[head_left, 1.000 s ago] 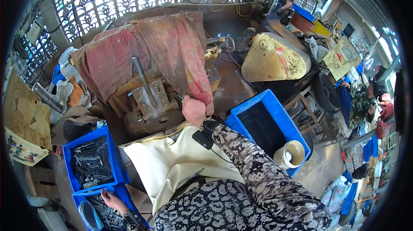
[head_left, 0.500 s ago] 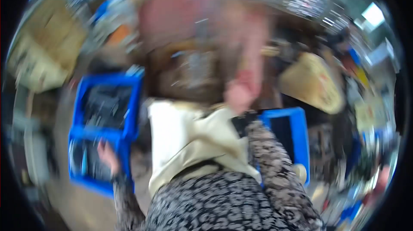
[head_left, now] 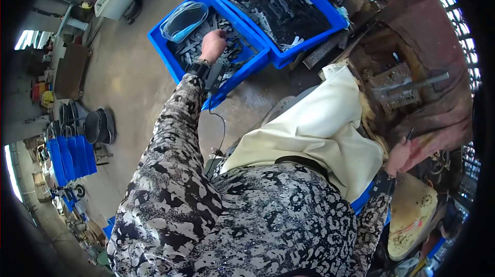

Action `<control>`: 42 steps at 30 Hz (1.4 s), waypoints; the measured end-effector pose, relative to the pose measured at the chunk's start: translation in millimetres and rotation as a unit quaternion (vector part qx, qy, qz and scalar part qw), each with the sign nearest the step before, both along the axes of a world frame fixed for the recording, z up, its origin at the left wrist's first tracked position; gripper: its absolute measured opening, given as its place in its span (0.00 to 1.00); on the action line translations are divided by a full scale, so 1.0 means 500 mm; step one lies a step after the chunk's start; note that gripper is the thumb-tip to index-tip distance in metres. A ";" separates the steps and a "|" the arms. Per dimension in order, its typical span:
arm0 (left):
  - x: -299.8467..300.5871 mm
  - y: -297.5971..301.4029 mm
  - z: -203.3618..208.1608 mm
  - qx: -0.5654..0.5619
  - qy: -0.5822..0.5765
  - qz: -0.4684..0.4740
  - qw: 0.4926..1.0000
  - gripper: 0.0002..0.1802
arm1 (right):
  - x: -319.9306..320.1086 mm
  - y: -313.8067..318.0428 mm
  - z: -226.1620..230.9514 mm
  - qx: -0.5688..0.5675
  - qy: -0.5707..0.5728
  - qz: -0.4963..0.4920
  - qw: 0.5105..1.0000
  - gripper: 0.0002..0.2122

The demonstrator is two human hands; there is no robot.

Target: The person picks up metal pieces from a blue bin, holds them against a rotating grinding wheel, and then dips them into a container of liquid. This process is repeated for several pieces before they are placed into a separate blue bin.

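Note:
My left hand (head_left: 213, 45) reaches over the nearer blue bin (head_left: 234, 78), its fingers curled closed above a heap of small flat grey metal pieces (head_left: 234, 47). What the fingers hold, if anything, is hidden. A clear, pale-blue-edged bundle (head_left: 184, 22) lies in the same bin, left of that hand. Far to the right, my right hand (head_left: 398, 157) rests beside the reddish cloth-like cover of the workbench. A thin dark stick-like piece (head_left: 410, 133) stands up from its closed fingers. Left of this cover sits a greasy metal block (head_left: 394, 89) with a bar across it.
A second blue bin (head_left: 322, 35) with long dark strips adjoins the first. A cream apron (head_left: 314, 122) covers my lap. At lower right is a worn beige padded board (head_left: 412, 217). Stacked blue crates (head_left: 71, 158) and a dark round tub (head_left: 99, 126) stand at left.
My view has swung left, bringing the blue bins to the top centre and the bench to the right. My left hand stays over the nearer bin, my right near the bench. The earlier frame is blurred.

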State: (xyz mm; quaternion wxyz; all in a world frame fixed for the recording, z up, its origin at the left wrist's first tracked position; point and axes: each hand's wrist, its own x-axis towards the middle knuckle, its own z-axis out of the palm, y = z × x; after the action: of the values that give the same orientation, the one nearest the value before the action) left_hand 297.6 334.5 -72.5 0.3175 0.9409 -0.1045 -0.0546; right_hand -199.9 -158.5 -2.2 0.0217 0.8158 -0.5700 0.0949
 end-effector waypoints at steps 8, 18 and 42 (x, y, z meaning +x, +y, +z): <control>0.047 0.082 -0.069 0.130 -0.056 -0.065 0.988 0.16 | 0.036 0.022 -0.001 -0.003 0.004 0.026 1.000 0.19; 0.182 0.114 -0.223 0.355 -0.253 -0.264 0.860 0.19 | 0.094 0.065 0.001 -0.029 -0.059 -0.010 0.998 0.11; 0.164 -0.018 -0.158 0.246 -0.148 -0.406 0.868 0.14 | 0.051 0.091 0.079 0.033 -0.137 -0.094 0.985 0.10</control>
State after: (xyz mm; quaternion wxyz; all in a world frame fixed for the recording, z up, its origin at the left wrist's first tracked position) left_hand 379.5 325.5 -151.6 0.0067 0.8600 -0.5064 -0.0628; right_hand -174.6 -112.8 37.3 -0.0750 0.7379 -0.6449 0.1844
